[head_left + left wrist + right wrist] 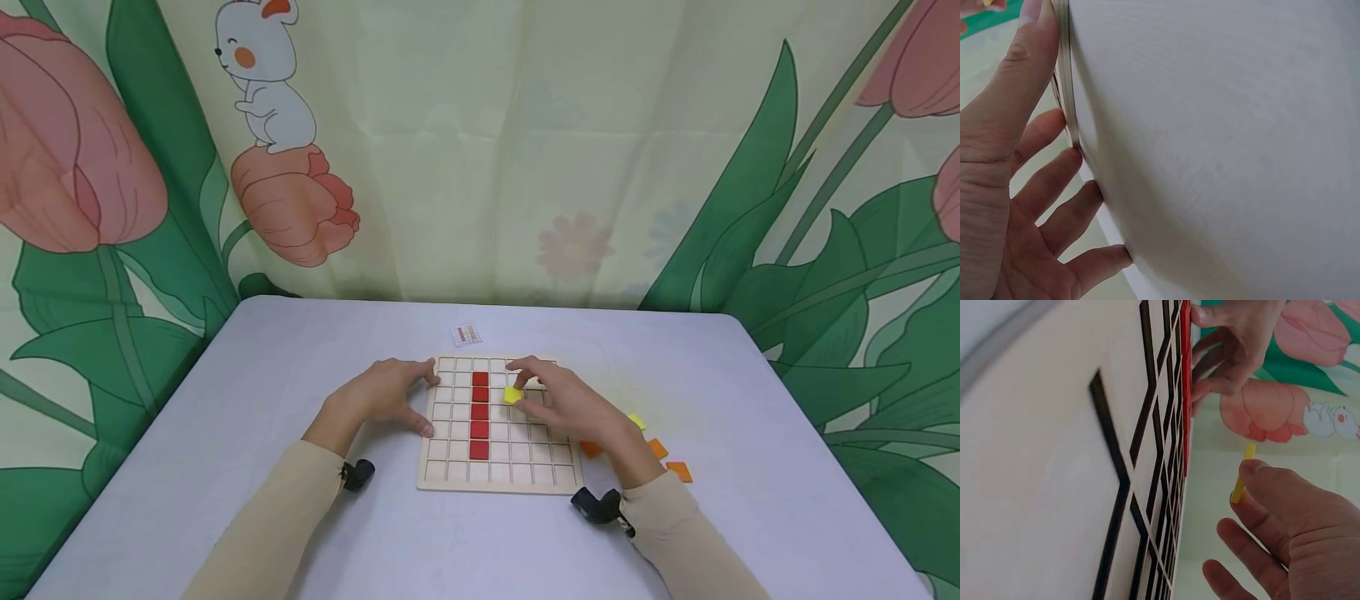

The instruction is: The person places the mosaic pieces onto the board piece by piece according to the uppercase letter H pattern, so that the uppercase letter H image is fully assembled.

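Note:
A wooden grid board [447, 475] lies on the white table, with a column of several red square tiles [479, 412] set in its cells. My left hand [386, 392] rests against the board's left edge, thumb and fingers spread along the rim; the left wrist view shows the fingertips touching the table beside it. Above the board's upper right part, my right hand [558, 396] pinches a yellow square tile [512, 395] between thumb and index finger. In the right wrist view that yellow tile [1244, 475] appears edge-on and apart from the board, the other fingers loosely bent.
A small printed pattern card [466, 335] lies behind the board. Right of the board, partly behind my right forearm, are orange tiles [679, 472] and another yellow tile [637, 422]. A printed curtain [450, 208] hangs behind the table's far edge.

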`<move>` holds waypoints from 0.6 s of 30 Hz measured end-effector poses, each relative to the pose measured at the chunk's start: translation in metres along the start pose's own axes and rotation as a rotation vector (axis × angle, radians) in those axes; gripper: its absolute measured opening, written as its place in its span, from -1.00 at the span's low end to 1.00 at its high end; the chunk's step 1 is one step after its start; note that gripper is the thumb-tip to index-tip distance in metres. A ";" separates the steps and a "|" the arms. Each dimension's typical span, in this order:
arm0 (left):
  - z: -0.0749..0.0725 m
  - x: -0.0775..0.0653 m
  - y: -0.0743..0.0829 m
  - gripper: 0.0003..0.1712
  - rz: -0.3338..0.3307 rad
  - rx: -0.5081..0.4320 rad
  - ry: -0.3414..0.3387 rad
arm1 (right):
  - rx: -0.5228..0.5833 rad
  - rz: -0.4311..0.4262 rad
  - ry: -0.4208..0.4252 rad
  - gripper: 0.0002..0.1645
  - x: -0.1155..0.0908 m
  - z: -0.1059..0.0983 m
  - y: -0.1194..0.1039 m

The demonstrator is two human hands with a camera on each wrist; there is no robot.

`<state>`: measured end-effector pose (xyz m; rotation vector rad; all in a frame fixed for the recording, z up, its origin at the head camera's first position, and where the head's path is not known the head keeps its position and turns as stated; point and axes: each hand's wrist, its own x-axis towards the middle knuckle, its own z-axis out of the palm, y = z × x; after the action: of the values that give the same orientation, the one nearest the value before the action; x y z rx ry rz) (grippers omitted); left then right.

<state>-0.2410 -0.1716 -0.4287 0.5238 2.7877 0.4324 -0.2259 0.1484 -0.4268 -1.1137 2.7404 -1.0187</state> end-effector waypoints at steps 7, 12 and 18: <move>0.000 0.000 0.001 0.02 -0.009 0.007 -0.005 | -0.001 0.010 -0.040 -0.37 0.014 0.006 -0.005; 0.000 0.000 0.001 0.04 -0.021 0.003 -0.011 | -0.009 -0.008 -0.065 -0.39 0.020 0.010 -0.007; 0.000 0.002 0.002 0.00 -0.005 0.006 -0.011 | -0.051 0.056 -0.102 -0.48 0.019 0.010 -0.010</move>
<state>-0.2420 -0.1695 -0.4281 0.5194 2.7805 0.4189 -0.2315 0.1248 -0.4249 -1.0572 2.7149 -0.8651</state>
